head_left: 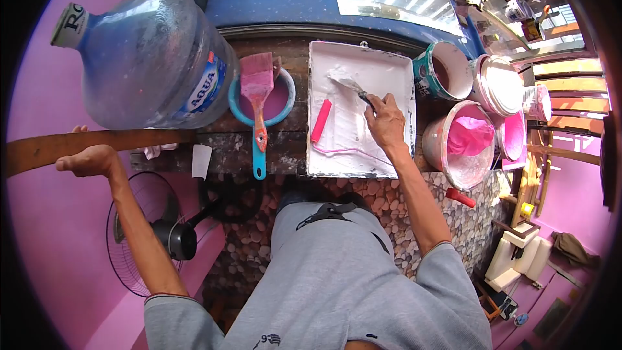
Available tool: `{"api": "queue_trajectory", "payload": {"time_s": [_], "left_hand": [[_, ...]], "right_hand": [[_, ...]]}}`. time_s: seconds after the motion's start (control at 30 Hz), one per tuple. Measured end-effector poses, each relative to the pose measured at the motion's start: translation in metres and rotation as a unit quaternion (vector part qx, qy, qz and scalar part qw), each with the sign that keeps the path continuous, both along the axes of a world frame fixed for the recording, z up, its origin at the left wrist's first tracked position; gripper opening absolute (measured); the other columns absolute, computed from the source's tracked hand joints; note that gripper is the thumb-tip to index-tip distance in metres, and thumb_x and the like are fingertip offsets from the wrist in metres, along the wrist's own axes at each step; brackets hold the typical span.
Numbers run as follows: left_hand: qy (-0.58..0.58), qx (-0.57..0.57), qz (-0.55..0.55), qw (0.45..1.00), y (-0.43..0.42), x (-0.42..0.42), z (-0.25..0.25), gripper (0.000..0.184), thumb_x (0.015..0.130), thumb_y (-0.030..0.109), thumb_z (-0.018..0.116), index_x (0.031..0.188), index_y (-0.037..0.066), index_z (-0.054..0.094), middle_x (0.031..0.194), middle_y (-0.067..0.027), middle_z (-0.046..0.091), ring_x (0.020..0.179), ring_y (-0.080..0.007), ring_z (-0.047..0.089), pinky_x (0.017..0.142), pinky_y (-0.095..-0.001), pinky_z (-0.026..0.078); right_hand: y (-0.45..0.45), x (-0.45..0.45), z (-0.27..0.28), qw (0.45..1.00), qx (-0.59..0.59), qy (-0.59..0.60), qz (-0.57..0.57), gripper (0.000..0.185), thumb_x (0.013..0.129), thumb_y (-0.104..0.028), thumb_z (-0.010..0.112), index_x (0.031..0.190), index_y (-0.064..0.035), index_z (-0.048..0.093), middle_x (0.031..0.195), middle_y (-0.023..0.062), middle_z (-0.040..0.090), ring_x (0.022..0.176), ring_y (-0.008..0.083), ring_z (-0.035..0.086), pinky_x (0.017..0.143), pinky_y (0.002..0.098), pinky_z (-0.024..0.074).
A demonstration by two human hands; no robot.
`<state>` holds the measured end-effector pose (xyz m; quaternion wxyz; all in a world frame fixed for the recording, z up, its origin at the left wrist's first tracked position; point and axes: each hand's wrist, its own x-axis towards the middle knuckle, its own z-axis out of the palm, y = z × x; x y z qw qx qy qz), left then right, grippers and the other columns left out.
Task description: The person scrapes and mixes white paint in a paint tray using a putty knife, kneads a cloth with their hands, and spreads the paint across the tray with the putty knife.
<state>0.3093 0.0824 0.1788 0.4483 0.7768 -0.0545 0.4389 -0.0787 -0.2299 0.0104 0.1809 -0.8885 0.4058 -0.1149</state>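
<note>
My right hand is closed round the dark handle of a scraper, its blade over the white paint in the tray. Within that tray lies a pink roller, and its thin pink frame runs beneath my right hand. My left hand is at the far left, palm up beside a wooden edge, its fingers apart and holding nothing. Between the bottle and the tray, a pink-stained brush with a blue-tipped handle rests across a blue-rimmed bowl of pink paint.
A large water bottle lies at the upper left. Right of the tray are a green can, a bucket holding a pink cloth and several other paint tubs. A fan stands below on the left.
</note>
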Motion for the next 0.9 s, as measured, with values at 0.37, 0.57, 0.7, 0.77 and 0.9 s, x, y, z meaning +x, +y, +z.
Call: {"api": "queue_trajectory", "payload": {"time_s": [0.37,0.57,0.7,0.77,0.9], "left_hand": [[-0.022,-0.032,-0.026,0.999,0.003,0.006,-0.005,0.034,0.096,0.022,0.023,0.092,-0.008,0.038,0.075,-0.0199,0.063,0.063,-0.0229,0.063,0.059,-0.03,0.057],[-0.043,-0.084,-0.075,0.993,0.007,0.011,-0.007,0.035,0.096,0.022,0.023,0.091,-0.009,0.038,0.075,-0.0197,0.063,0.062,-0.0224,0.063,0.059,-0.0301,0.057],[-0.04,-0.104,-0.091,0.99,0.009,0.014,-0.008,0.036,0.097,0.023,0.022,0.091,-0.009,0.038,0.075,-0.0198,0.062,0.062,-0.0218,0.062,0.058,-0.0295,0.057],[-0.025,-0.054,-0.05,0.997,0.004,0.009,-0.005,0.041,0.098,0.026,0.019,0.092,-0.009,0.038,0.076,-0.0196,0.062,0.063,-0.022,0.062,0.06,-0.0296,0.057],[-0.019,-0.01,-0.016,1.0,0.004,0.006,-0.005,0.048,0.099,0.032,0.013,0.093,-0.009,0.039,0.076,-0.0187,0.062,0.065,-0.0225,0.062,0.064,-0.0302,0.057]], "right_hand": [[-0.01,0.006,0.001,0.999,-0.035,-0.001,0.027,0.024,0.082,-0.013,0.059,0.105,-0.0097,0.065,0.087,0.0175,0.053,0.076,0.0346,0.06,0.068,0.0454,0.0498],[-0.011,0.003,0.017,0.996,-0.022,0.051,0.069,0.024,0.082,-0.014,0.057,0.104,-0.009,0.066,0.086,0.0173,0.052,0.078,0.0338,0.06,0.07,0.045,0.0502],[-0.018,0.025,0.014,0.997,-0.034,0.027,0.068,0.023,0.082,-0.013,0.056,0.102,-0.0083,0.066,0.086,0.0174,0.053,0.079,0.0338,0.06,0.07,0.0452,0.0502],[-0.016,0.029,0.002,0.996,-0.044,0.014,0.076,0.022,0.082,-0.012,0.055,0.102,-0.008,0.066,0.086,0.0174,0.053,0.079,0.0339,0.06,0.07,0.0453,0.0502],[-0.018,0.026,0.013,0.992,-0.029,0.042,0.113,0.021,0.082,-0.012,0.054,0.099,-0.0066,0.066,0.085,0.0172,0.053,0.078,0.0337,0.06,0.07,0.0453,0.0498]]}}
